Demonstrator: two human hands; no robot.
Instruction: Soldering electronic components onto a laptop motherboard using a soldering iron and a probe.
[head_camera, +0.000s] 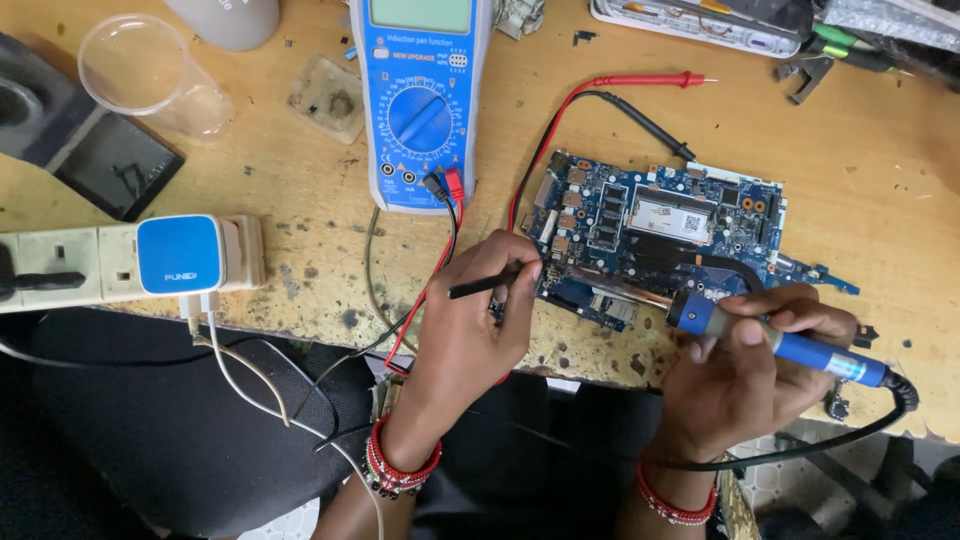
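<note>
Scarred wooden workbench, blue multimeter at the back. The left hand pinches thin black tweezers; just right, the blue circuit board; the right hand grips a blue-handled soldering iron — tip on the board's near edge. Soldering looks underway — steadiness needed.

At frame centre, the left hand pinches black tweezers and the right hand holds a blue soldering iron over a blue circuit board.

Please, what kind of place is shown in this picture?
Probably an electronics repair bench. A blue circuit board lies on a worn wooden table, a blue multimeter stands by, and the right hand holds a soldering iron.
</note>
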